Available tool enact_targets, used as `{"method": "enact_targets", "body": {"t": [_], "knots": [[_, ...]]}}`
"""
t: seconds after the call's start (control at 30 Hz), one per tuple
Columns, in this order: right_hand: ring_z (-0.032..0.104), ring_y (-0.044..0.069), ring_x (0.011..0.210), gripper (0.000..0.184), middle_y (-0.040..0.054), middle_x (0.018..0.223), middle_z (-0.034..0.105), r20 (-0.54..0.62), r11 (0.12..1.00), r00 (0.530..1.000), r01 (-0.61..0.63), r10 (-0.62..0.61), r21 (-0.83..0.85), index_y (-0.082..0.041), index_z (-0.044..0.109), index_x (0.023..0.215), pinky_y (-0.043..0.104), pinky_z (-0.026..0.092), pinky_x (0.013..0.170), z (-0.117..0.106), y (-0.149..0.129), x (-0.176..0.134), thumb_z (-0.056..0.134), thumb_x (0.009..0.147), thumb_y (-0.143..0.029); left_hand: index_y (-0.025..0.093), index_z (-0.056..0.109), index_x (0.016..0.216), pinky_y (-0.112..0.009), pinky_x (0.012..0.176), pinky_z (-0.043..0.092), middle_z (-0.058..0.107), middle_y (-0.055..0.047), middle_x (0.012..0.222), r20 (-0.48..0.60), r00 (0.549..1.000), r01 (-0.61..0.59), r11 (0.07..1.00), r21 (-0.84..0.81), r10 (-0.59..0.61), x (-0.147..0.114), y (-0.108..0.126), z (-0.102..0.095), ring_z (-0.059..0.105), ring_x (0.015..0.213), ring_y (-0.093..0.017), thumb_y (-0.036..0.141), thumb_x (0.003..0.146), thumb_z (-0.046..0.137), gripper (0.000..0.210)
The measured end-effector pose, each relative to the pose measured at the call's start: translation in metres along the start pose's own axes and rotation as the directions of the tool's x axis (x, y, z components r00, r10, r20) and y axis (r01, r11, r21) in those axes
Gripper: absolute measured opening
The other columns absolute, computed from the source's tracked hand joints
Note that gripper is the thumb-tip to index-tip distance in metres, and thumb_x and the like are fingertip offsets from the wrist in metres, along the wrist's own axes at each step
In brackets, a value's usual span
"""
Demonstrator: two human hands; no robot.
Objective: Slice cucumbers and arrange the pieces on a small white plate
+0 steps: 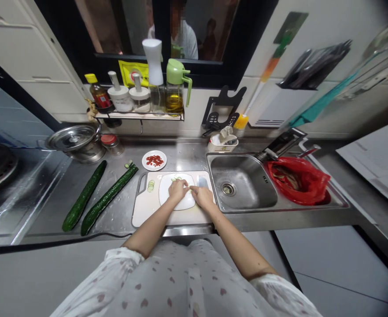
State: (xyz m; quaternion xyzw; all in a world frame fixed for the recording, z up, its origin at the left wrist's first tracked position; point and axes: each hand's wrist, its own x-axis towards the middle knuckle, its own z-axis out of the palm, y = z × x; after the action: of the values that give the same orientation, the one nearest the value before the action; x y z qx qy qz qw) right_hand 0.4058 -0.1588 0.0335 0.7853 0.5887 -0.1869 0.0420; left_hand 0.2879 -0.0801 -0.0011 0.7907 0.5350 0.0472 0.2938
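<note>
A white plate [184,204] lies on the pale cutting board [147,212] in front of me. Above the plate, my left hand [178,190] and my right hand [201,196] come together with pinched fingers. Between their fingertips is a small pale piece that looks like a cucumber slice [190,189]; the fingers partly hide it. More thin slices [177,178] show on the plate just beyond my left hand. A short row of cucumber slices [151,186] rests at the board's left side. A greyish-blue flat patch [202,181] at the board's right is unclear.
Two long cucumbers [84,196] lie left, one with a cut end. A small dish [154,160] with red pieces stands behind the board. The sink [243,182] and a red bag [301,181] are right; a steel pot [76,143] is back left, below a seasoning shelf [141,115].
</note>
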Motion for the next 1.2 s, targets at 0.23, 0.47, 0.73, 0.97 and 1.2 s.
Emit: {"method": "enact_targets", "body": {"t": [0.23, 0.47, 0.73, 0.97, 1.2], "knots": [[0.062, 0.019, 0.095, 0.040, 0.0046, 0.102, 0.070, -0.129, 0.979, 0.983, -0.106, 0.129, 0.175, -0.031, 0.056, 0.128, 0.026, 0.040, 0.079, 0.005, 0.008, 0.001, 0.036, 0.095, -0.039, 0.027, 0.067, 0.093, -0.027, 0.078, 0.041, 0.062, -0.003, 0.099, -0.002, 1.000, 0.012, 1.000, -0.010, -0.012, 0.003, -0.001, 0.002, 0.055, 0.096, -0.019, 0.040, 0.081, 0.063, 0.019], [0.062, 0.019, 0.090, 0.032, 0.0060, 0.094, 0.070, -0.133, 0.950, 0.961, -0.206, 0.241, 0.233, -0.025, 0.067, 0.106, 0.025, 0.039, 0.072, 0.003, 0.010, 0.009, 0.042, 0.091, -0.040, 0.027, 0.067, 0.092, -0.028, 0.077, 0.041, 0.062, -0.003, 0.098, 0.017, 1.000, 0.017, 1.000, -0.016, -0.016, 0.006, -0.003, 0.001, 0.056, 0.093, -0.019, 0.039, 0.079, 0.064, 0.018], [0.063, 0.019, 0.089, 0.030, 0.0064, 0.092, 0.070, -0.121, 0.950, 0.962, -0.213, 0.244, 0.228, -0.024, 0.068, 0.102, 0.024, 0.038, 0.068, 0.006, 0.008, 0.014, 0.043, 0.090, -0.036, 0.026, 0.068, 0.090, -0.026, 0.076, 0.041, 0.063, -0.003, 0.098, 0.021, 1.000, 0.018, 1.000, -0.021, -0.017, 0.010, -0.002, 0.001, 0.056, 0.093, -0.018, 0.038, 0.077, 0.066, 0.018], [0.063, 0.020, 0.090, 0.031, 0.0062, 0.094, 0.070, -0.124, 0.950, 0.963, -0.206, 0.239, 0.234, -0.025, 0.066, 0.104, 0.025, 0.038, 0.070, 0.010, 0.009, 0.016, 0.043, 0.090, -0.040, 0.026, 0.068, 0.089, -0.027, 0.078, 0.041, 0.064, -0.003, 0.100, 0.024, 1.000, 0.017, 1.000, -0.011, -0.017, 0.010, 0.000, -0.001, 0.057, 0.096, -0.019, 0.039, 0.076, 0.067, 0.018], [0.062, 0.019, 0.091, 0.029, 0.0065, 0.096, 0.069, -0.117, 0.938, 0.954, -0.243, 0.278, 0.249, -0.024, 0.064, 0.104, 0.024, 0.038, 0.071, 0.011, 0.004, 0.019, 0.043, 0.090, -0.038, 0.025, 0.068, 0.087, -0.027, 0.078, 0.041, 0.064, -0.003, 0.101, 0.020, 1.000, 0.007, 1.000, 0.016, -0.007, 0.010, 0.002, -0.003, 0.057, 0.096, -0.019, 0.038, 0.076, 0.067, 0.017]]}}
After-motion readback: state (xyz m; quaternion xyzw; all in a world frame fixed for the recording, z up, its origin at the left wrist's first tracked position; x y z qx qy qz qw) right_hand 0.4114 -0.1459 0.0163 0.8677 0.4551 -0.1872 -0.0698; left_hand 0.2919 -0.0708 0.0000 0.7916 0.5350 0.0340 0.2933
